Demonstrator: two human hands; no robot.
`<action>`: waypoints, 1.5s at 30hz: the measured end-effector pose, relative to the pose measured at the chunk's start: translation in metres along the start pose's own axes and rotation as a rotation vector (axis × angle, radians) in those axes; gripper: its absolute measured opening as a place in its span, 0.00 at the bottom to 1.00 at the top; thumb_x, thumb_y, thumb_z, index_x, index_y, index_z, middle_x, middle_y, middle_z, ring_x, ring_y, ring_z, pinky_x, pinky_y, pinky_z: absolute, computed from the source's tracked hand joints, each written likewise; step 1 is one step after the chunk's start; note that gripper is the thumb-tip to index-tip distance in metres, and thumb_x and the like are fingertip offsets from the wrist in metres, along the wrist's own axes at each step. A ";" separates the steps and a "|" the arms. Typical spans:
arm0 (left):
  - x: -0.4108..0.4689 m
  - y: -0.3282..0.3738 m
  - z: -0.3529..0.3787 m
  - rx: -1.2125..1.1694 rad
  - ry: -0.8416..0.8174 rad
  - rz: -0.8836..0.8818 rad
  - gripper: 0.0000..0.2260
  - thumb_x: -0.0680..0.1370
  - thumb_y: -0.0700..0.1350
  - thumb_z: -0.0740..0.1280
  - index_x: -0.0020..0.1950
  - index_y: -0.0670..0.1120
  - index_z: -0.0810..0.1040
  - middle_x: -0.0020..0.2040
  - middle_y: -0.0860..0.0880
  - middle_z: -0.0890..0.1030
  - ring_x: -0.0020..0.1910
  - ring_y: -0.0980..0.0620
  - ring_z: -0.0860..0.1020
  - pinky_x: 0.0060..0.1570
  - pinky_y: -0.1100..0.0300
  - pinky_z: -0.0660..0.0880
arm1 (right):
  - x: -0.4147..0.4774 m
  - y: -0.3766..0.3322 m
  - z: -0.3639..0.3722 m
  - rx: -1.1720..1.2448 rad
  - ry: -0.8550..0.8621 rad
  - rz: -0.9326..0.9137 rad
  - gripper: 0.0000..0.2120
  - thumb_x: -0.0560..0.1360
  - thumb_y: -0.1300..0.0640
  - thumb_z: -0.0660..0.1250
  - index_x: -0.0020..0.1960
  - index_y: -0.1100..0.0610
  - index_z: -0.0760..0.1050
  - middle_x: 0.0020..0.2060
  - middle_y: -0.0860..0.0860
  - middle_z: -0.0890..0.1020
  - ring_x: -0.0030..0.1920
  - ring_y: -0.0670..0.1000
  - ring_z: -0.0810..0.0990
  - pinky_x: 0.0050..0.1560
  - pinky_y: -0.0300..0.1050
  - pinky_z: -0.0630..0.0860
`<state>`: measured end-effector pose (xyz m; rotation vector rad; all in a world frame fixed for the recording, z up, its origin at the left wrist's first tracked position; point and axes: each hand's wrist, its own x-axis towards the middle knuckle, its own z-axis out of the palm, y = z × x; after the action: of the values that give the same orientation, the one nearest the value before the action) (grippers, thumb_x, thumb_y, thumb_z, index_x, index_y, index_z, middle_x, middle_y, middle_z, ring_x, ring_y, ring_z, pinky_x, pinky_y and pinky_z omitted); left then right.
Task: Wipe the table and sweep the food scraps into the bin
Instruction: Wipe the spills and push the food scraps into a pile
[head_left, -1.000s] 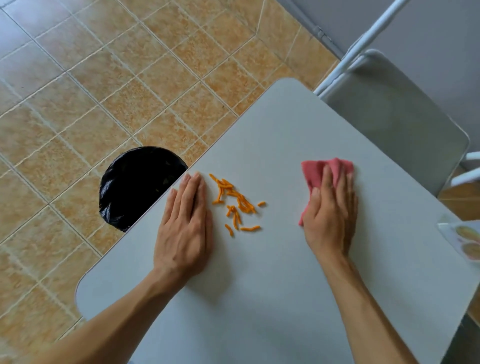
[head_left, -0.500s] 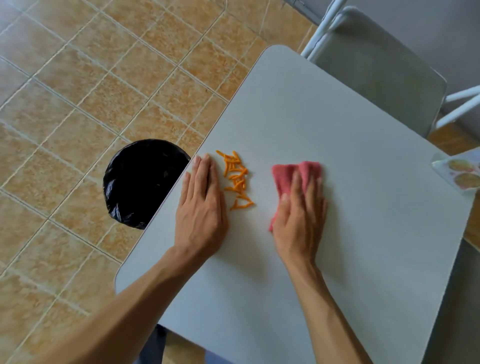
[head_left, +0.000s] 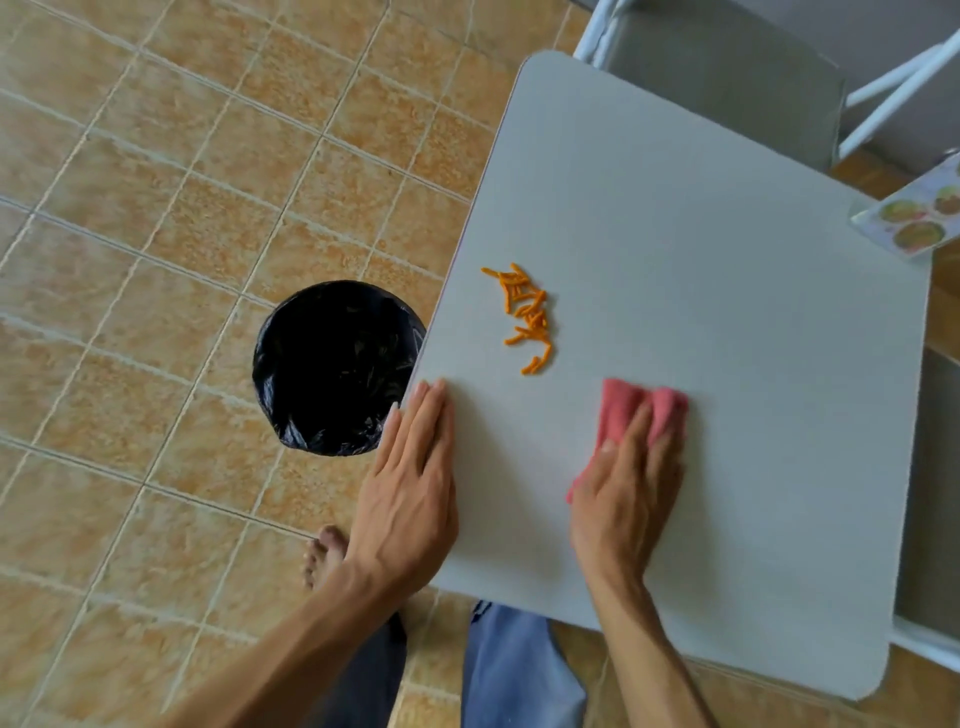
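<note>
Several orange food scraps (head_left: 525, 317) lie in a small heap on the grey table (head_left: 727, 291), near its left edge. A bin lined with a black bag (head_left: 332, 366) stands on the floor just beyond that edge. My left hand (head_left: 413, 478) lies flat, fingers together, on the table's left edge, nearer to me than the scraps and holding nothing. My right hand (head_left: 631, 488) presses a pink cloth (head_left: 621, 405) flat on the table, to the right of the scraps and nearer to me. The cloth does not touch the scraps.
A grey chair with a white frame (head_left: 727, 67) stands at the table's far side. A patterned plate or sheet (head_left: 917, 218) sticks over the table's right corner. My bare foot (head_left: 322, 556) and trouser legs show below the table, on the tan tiled floor (head_left: 156, 208).
Both hands have slid back toward me, away from the scraps. The cloth, which was right beside the heap, now sits apart from it. The camera view has shifted left.
</note>
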<state>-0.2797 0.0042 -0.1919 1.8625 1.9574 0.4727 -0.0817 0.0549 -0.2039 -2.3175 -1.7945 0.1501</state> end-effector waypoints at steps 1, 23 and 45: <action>-0.001 -0.005 -0.006 -0.025 0.020 -0.010 0.24 0.81 0.38 0.52 0.77 0.34 0.59 0.79 0.38 0.58 0.80 0.41 0.52 0.78 0.44 0.52 | -0.026 -0.002 -0.001 0.002 0.010 0.028 0.26 0.83 0.56 0.55 0.79 0.63 0.63 0.80 0.64 0.60 0.78 0.66 0.64 0.73 0.63 0.66; -0.029 -0.051 -0.034 -0.186 0.116 -0.340 0.22 0.83 0.42 0.50 0.77 0.36 0.61 0.79 0.41 0.60 0.80 0.47 0.53 0.74 0.41 0.63 | -0.113 -0.098 0.012 -0.089 -0.290 -0.496 0.28 0.85 0.47 0.51 0.83 0.51 0.51 0.83 0.54 0.55 0.83 0.56 0.52 0.79 0.61 0.56; 0.054 0.015 0.009 -0.050 0.123 -0.047 0.22 0.81 0.38 0.56 0.75 0.33 0.64 0.77 0.37 0.62 0.79 0.41 0.57 0.76 0.45 0.57 | -0.012 -0.056 0.017 -0.082 -0.101 -0.227 0.26 0.84 0.51 0.55 0.80 0.58 0.61 0.81 0.57 0.60 0.80 0.61 0.60 0.75 0.63 0.65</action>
<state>-0.2637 0.0588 -0.1949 1.7914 2.0436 0.6304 -0.1410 0.0578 -0.2083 -2.1733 -2.1349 0.1629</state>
